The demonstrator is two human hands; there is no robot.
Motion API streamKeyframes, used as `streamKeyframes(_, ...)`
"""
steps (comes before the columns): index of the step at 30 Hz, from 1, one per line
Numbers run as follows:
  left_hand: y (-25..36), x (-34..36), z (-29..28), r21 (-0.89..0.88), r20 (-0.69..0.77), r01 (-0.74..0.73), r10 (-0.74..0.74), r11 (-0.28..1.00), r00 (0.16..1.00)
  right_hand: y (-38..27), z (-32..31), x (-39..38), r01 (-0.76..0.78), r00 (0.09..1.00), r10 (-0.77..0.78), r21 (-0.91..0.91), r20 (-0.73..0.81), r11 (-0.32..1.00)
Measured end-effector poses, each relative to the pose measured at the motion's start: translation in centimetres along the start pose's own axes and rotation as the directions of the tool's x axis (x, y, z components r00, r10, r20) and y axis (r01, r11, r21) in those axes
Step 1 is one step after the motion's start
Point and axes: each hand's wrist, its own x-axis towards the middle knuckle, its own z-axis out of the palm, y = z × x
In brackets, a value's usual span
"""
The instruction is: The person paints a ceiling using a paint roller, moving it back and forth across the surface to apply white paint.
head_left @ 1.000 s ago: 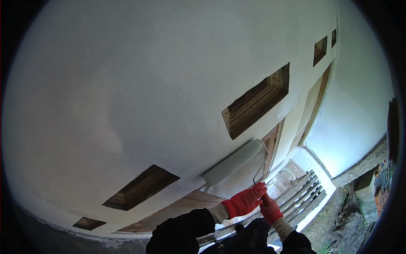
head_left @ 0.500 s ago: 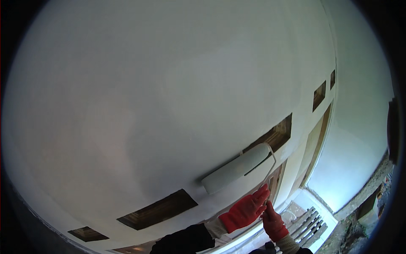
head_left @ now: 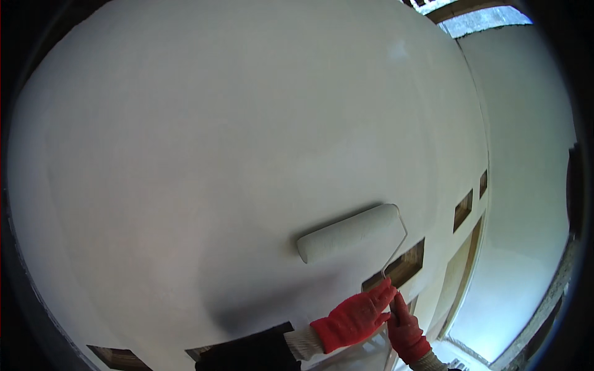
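A paint roller with a long whitish sleeve lies against the pale wall, tilted up toward its right end. From that end a thin bent wire frame runs down to the handle. Both of my hands wear red gloves. My left hand closes on the handle from the left, fingers pointing up and to the right. Just below and to the right, my right hand wraps the handle. Most of the handle is hidden by the gloves.
Rectangular recesses with brown insides sit in the wall, one just behind the roller frame, others farther right and at lower left. A second wall meets this one at the right corner. Bright sky and a beam show at upper right.
The view has tilted upward, so the recesses sit lower and sky appears. My hands and the roller have moved up the wall, from beside the middle recess to above it.
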Motion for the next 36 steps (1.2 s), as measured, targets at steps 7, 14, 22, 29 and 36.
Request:
streamKeyframes(7,-1.6,2.3,-9.0,0.311,0.002,-0.168,0.176,0.935,0.984,-6.2,-1.4,11.7,0.17,0.982,-0.163,0.063,-0.095,0.983)
streamKeyframes(14,-4.4,7.3,-17.5,0.418,-0.13,-0.157,0.23,0.895,0.964,-16.2,-4.6,28.7,0.234,0.961,-0.221,0.066,-0.169,0.97)
streamKeyframes(22,-8.1,8.9,-23.3,0.413,-0.228,0.006,0.097,0.911,0.969,-30.8,-9.4,48.1,0.52,0.854,-0.515,0.118,-0.066,0.846)
streamKeyframes(29,-8.2,6.1,-29.5,0.47,-0.167,0.239,-0.181,0.85,0.969,-44.0,-11.0,55.6,0.266,0.963,-0.261,0.384,-0.065,0.884)
streamKeyframes(36,-6.7,4.6,-32.7,0.587,-0.179,0.245,-0.171,0.771,0.969,-48.8,-11.4,62.9,0.409,0.854,-0.512,-0.489,-0.094,0.771)
